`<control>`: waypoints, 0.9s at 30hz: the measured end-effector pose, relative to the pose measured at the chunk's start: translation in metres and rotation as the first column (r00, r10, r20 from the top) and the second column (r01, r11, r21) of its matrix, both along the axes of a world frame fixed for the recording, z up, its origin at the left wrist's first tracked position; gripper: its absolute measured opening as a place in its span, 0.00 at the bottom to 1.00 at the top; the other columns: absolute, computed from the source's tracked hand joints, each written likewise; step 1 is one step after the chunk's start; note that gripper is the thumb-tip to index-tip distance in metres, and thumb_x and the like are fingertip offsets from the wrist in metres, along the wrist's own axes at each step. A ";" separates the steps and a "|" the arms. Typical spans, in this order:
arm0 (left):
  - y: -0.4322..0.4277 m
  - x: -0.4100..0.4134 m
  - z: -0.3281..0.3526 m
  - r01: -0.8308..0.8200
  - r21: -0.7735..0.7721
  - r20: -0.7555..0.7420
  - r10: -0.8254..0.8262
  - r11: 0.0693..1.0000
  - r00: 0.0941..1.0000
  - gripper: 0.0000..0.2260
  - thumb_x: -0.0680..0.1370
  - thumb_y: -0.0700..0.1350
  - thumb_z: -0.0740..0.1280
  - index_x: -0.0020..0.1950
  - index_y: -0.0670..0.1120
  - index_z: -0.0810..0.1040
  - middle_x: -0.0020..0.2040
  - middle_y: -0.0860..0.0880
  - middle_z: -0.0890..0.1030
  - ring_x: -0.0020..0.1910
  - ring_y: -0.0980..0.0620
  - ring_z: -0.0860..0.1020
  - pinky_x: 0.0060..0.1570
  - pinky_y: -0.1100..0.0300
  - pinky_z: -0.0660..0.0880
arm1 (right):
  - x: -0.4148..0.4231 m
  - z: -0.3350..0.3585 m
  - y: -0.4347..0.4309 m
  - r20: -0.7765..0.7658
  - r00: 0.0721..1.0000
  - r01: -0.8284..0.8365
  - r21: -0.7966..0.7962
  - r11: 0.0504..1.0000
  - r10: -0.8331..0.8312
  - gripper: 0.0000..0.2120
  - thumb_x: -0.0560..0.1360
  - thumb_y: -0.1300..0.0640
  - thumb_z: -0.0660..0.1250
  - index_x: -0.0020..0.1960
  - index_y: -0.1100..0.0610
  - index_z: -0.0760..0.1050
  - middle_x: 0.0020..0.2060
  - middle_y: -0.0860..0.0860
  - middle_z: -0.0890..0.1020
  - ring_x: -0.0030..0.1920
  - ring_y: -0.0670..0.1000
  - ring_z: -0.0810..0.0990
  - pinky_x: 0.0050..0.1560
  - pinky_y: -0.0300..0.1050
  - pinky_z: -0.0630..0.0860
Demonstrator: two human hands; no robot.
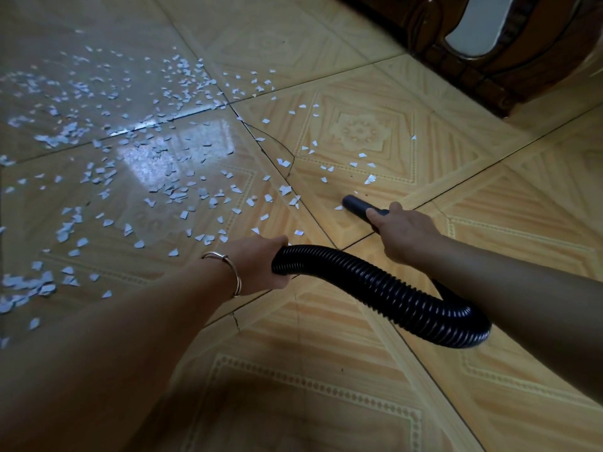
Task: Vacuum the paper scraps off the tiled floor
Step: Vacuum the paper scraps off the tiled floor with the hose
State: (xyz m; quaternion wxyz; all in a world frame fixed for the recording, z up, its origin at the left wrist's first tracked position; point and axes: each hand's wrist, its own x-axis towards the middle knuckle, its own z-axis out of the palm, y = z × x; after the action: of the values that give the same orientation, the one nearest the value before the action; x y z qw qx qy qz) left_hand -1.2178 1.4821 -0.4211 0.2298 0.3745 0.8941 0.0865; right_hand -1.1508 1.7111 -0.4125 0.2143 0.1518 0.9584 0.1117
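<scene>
The left hand (257, 262) is curled round the black ribbed hose (375, 288). The right hand (403, 234) is wrapped round the smooth nozzle tube (354, 203), whose open end is held low over the tiled floor (326, 370). Carved wooden furniture (489, 70) bounds the upper right corner; bare tile lies nearest and to the right. White, jagged paper scraps (146, 158) are scattered densely at left and thinly ahead of the nozzle.
</scene>
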 end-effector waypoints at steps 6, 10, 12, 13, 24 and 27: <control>0.010 -0.017 -0.006 -0.072 0.046 0.030 0.070 0.996 0.997 0.10 0.74 0.51 0.66 0.46 0.50 0.66 0.34 0.54 0.71 0.38 0.50 0.74 0.36 0.60 0.69 | -0.029 -0.002 0.033 0.002 0.989 0.148 0.080 0.986 -0.148 0.23 0.78 0.59 0.62 0.70 0.51 0.61 0.50 0.56 0.67 0.46 0.55 0.74 0.39 0.47 0.70; 0.010 -0.020 -0.006 -0.093 0.034 0.050 0.091 0.995 0.995 0.10 0.74 0.51 0.66 0.47 0.49 0.66 0.34 0.55 0.70 0.37 0.51 0.73 0.32 0.61 0.66 | -0.040 -0.003 0.036 0.004 0.990 0.141 0.096 0.985 -0.142 0.22 0.77 0.59 0.62 0.69 0.51 0.62 0.53 0.57 0.68 0.49 0.56 0.75 0.38 0.46 0.71; 0.011 -0.020 -0.006 -0.066 0.020 0.053 0.065 0.998 0.996 0.10 0.74 0.51 0.66 0.50 0.48 0.69 0.35 0.54 0.72 0.38 0.51 0.74 0.36 0.60 0.70 | -0.036 -0.009 0.032 -0.010 0.994 0.111 0.086 0.990 -0.110 0.22 0.77 0.60 0.63 0.69 0.51 0.62 0.48 0.56 0.66 0.43 0.54 0.72 0.36 0.45 0.70; 0.012 -0.020 -0.006 -0.056 0.017 0.054 0.055 0.998 0.997 0.11 0.74 0.51 0.66 0.51 0.48 0.70 0.36 0.53 0.73 0.38 0.51 0.75 0.37 0.59 0.72 | -0.034 -0.011 0.032 -0.016 0.995 0.098 0.082 0.992 -0.097 0.22 0.77 0.60 0.62 0.69 0.50 0.62 0.47 0.55 0.65 0.42 0.53 0.71 0.34 0.45 0.69; 0.020 -0.042 -0.013 -0.172 0.037 0.033 0.171 0.984 0.985 0.10 0.74 0.51 0.66 0.48 0.50 0.68 0.35 0.53 0.73 0.37 0.51 0.75 0.30 0.62 0.66 | -0.076 -0.008 0.052 -0.017 0.983 0.183 0.168 0.969 -0.183 0.22 0.77 0.62 0.63 0.70 0.53 0.63 0.56 0.58 0.69 0.54 0.57 0.76 0.41 0.46 0.70; 0.020 -0.048 -0.017 -0.185 0.030 0.022 0.185 0.982 0.983 0.10 0.74 0.51 0.66 0.49 0.49 0.68 0.35 0.54 0.72 0.37 0.51 0.74 0.29 0.63 0.65 | -0.088 -0.011 0.055 -0.024 0.982 0.189 0.176 0.966 -0.188 0.23 0.77 0.62 0.63 0.70 0.53 0.63 0.57 0.59 0.69 0.55 0.58 0.76 0.41 0.47 0.70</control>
State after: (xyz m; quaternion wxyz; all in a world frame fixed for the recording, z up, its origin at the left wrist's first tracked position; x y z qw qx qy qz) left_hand -1.2656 1.5024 -0.4379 0.2234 0.2926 0.9213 0.1251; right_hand -1.2391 1.7658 -0.4239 0.2063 0.2611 0.9265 0.1754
